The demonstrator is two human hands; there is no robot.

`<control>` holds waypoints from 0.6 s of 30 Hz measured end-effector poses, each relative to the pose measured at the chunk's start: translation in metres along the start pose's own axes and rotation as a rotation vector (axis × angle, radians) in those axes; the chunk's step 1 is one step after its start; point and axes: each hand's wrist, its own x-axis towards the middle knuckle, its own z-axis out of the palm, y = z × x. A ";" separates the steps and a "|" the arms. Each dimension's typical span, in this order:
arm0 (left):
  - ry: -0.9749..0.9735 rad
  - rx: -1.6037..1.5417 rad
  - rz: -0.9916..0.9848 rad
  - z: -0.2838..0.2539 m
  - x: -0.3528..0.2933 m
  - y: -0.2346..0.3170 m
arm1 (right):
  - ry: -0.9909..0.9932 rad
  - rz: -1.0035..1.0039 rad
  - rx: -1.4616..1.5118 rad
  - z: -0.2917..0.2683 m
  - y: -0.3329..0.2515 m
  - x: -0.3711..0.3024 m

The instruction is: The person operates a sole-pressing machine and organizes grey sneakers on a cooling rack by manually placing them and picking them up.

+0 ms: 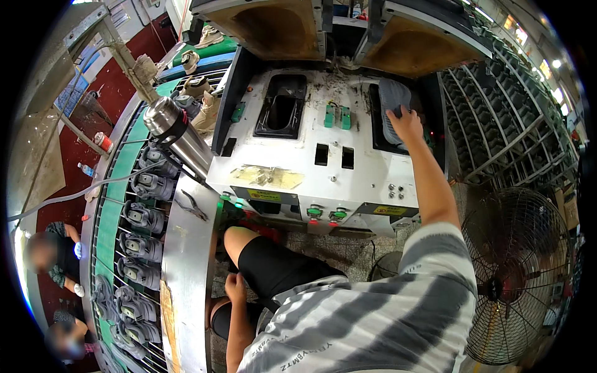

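Fingers [398, 114] of the right hand [408, 126] bend over the side of a grey shoe [394, 99], with a dark patch showing at their tips; whether they pinch it or only press on it, I cannot tell. The shoe lies lengthwise in the right-hand black mould recess [375, 135] of a white-topped press [311, 158], its far end pointing away from the person. The left hand [235, 288] is low beside the person's knee, apart from the press, its fingers folded loosely in toward the palm.

Near the middle of the press top sit green connectors [337, 117], and on the left is a second black mould recess [257, 118] with a dark opening. Two raised lids [423, 41] with brown-stained inner faces stand at the back. Green and red buttons [314, 212] line the front panel beside yellow labels [265, 196].

Left of the press, a steel thermos [193, 146] stands near a pair of pliers [193, 205] on a narrow metal desk [186, 255]. Beyond it, grey sneakers [140, 247] line a conveyor [107, 239] with a green belt, and two co-workers [65, 255] are on its far side. To the right are a large round floor fan [497, 280] and a metal rack [491, 146] filled with dark pieces.
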 end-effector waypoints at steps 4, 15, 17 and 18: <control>-0.333 0.118 0.252 0.082 -0.006 0.159 | 0.389 -0.438 0.195 -0.002 0.059 -0.115; -1.080 0.119 0.389 0.292 -0.036 0.237 | -0.121 1.043 1.860 0.045 0.183 -0.300; -1.037 0.091 0.386 0.275 -0.033 0.227 | -0.224 0.943 1.659 0.039 0.187 -0.314; -1.013 0.031 0.391 0.260 -0.032 0.217 | -0.414 0.834 1.586 0.072 0.223 -0.332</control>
